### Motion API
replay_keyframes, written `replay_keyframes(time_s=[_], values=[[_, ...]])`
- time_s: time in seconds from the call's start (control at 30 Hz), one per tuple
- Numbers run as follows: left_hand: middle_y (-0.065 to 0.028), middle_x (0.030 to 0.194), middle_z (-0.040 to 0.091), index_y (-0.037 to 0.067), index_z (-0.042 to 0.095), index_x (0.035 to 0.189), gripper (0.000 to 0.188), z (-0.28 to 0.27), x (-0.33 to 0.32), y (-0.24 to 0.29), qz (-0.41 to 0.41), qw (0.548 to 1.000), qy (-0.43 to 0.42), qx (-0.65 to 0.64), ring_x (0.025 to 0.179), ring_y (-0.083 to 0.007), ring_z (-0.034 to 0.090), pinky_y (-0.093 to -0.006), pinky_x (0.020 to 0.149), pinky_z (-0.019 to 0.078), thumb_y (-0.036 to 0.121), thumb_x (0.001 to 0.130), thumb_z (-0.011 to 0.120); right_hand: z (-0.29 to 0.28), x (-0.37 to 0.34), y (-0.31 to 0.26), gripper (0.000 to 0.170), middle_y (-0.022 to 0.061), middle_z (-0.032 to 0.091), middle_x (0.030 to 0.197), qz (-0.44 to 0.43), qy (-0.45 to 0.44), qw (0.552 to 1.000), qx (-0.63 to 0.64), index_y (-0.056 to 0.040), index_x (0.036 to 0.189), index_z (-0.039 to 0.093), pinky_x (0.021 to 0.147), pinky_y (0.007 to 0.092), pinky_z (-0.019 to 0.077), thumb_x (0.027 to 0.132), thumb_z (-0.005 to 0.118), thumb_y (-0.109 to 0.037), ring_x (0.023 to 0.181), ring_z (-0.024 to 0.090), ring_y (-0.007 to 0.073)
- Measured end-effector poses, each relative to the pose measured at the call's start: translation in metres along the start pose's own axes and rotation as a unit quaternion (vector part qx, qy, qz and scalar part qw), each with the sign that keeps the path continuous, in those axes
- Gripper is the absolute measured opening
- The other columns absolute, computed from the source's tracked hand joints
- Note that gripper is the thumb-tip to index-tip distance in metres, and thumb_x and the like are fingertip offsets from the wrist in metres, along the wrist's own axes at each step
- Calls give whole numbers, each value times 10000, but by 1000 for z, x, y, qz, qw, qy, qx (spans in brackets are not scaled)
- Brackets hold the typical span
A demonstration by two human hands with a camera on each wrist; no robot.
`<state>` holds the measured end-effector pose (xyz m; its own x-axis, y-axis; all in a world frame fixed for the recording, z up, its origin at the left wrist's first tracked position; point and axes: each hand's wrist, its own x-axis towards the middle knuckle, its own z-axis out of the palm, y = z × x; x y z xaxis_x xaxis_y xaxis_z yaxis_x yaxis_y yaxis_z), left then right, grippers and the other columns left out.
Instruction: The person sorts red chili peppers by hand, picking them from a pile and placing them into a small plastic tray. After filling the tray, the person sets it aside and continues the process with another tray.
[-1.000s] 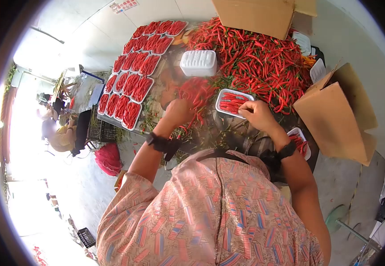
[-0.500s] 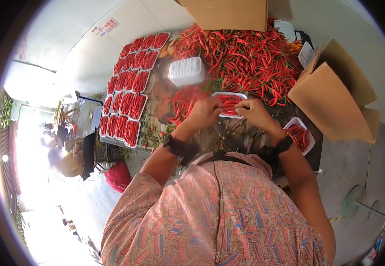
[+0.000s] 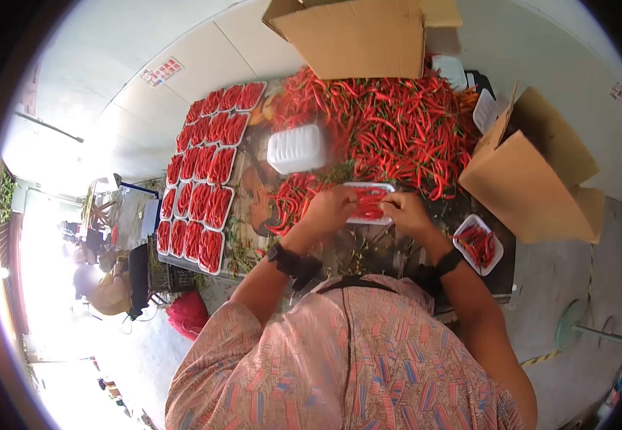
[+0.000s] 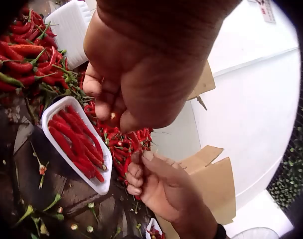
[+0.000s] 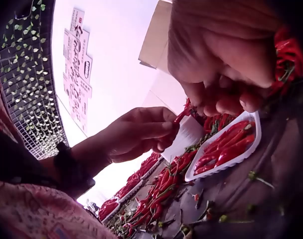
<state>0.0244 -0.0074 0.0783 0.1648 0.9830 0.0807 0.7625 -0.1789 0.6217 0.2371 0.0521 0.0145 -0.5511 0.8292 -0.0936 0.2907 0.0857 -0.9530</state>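
Observation:
My left hand (image 3: 330, 209) is above the left end of a white foam tray (image 4: 104, 187) part-filled with red chili peppers (image 4: 74, 137). Its thumb and forefinger pinch a red chili pepper (image 5: 179, 118), seen in the right wrist view. Facing it across the tray is my right hand (image 3: 407, 213), fingers curled in and fingertips close together. I cannot tell whether something is between those fingertips. In the left wrist view the right hand (image 4: 166, 188) is beyond the tray, near the left hand (image 4: 141, 79).
A large heap of red chilies (image 3: 397, 136) covers the table's back, with a smaller pile (image 3: 293, 199) left of the tray. Stacked white trays (image 3: 295, 149) stand between. Rows of filled trays (image 3: 200, 179) line the left; another tray (image 3: 479, 244) and a cardboard box (image 3: 533, 186) are right.
My left hand has moved right, from the small chili pile to the tray's left end. The right hand stays by the tray's right side. The head view has shifted.

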Motion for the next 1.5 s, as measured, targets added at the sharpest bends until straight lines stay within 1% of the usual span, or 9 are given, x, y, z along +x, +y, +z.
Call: replay_keyframes(time_s=[0.37, 0.43, 0.57, 0.77, 0.87, 0.97, 1.2, 1.27, 1.5], values=[[-66, 775, 610, 18, 630, 929, 106, -97, 49, 23, 68, 969, 239, 14, 633, -112, 560, -262, 589, 456, 45, 831, 661, -68, -26, 44, 180, 131, 664, 713, 23, 220, 975, -34, -13, 881, 691, 628, 310, 494, 802, 658, -172, 656, 650, 193], [-149, 888, 625, 13, 621, 931, 145, -101, 52, 30, 76, 970, 225, 43, 758, -272, 625, -348, 680, 495, 60, 796, 646, -77, -36, 54, 178, 128, 660, 697, 21, 266, 960, -84, -8, 864, 688, 626, 308, 491, 798, 664, -172, 661, 650, 194], [-152, 894, 628, 14, 624, 922, 149, -68, 50, 36, 18, 989, 143, -23, 792, -295, 629, -360, 700, 497, 68, 786, 652, -83, -60, 46, 184, 112, 671, 720, 39, 288, 952, -96, -10, 882, 683, 638, 305, 492, 797, 673, -173, 683, 648, 179], [-130, 879, 650, 19, 643, 926, 109, 9, 35, 44, 139, 984, -90, -60, 764, -234, 642, -318, 678, 494, 41, 821, 625, -56, -75, 11, 230, 4, 620, 800, 23, 106, 987, 119, 21, 1033, 643, 604, 220, 430, 832, 665, -88, 694, 530, 50], [-142, 886, 640, 33, 654, 917, 120, 35, 41, 53, 199, 967, -156, 10, 778, -285, 630, -359, 691, 490, 95, 818, 627, -56, -81, -9, 280, 117, 680, 840, 6, 51, 999, 3, -4, 1012, 666, 681, 303, 489, 795, 668, -181, 761, 629, 149], [-138, 891, 635, 40, 656, 919, 146, 49, 48, 62, 188, 965, -169, -66, 799, -300, 619, -395, 698, 481, 133, 811, 628, -61, -87, -15, 230, 9, 611, 739, 19, 40, 998, -44, 36, 1004, 659, 597, 242, 430, 841, 642, -125, 679, 512, 56], [-138, 805, 613, 11, 622, 856, 122, 53, 54, 55, 206, 967, -80, -130, 759, -307, 614, -394, 679, 474, 80, 755, 611, -116, -119, -3, 208, 97, 671, 704, 14, 135, 972, -193, 7, 919, 696, 585, 277, 465, 823, 640, -170, 622, 619, 139], [-136, 827, 634, 34, 646, 877, 125, 39, 45, 48, 97, 988, -86, -89, 769, -280, 638, -352, 680, 491, 103, 777, 619, -133, -134, 12, 202, 137, 650, 704, 107, 192, 952, -213, -40, 846, 703, 613, 353, 483, 794, 643, -226, 644, 637, 280], [-63, 748, 633, -3, 643, 897, 111, 16, 22, 33, -49, 984, -90, -143, 677, -95, 588, -264, 634, 481, 77, 821, 633, -146, -149, 20, 173, 152, 661, 726, 220, 172, 920, -277, -47, 821, 705, 635, 380, 495, 762, 668, -205, 675, 651, 295]])
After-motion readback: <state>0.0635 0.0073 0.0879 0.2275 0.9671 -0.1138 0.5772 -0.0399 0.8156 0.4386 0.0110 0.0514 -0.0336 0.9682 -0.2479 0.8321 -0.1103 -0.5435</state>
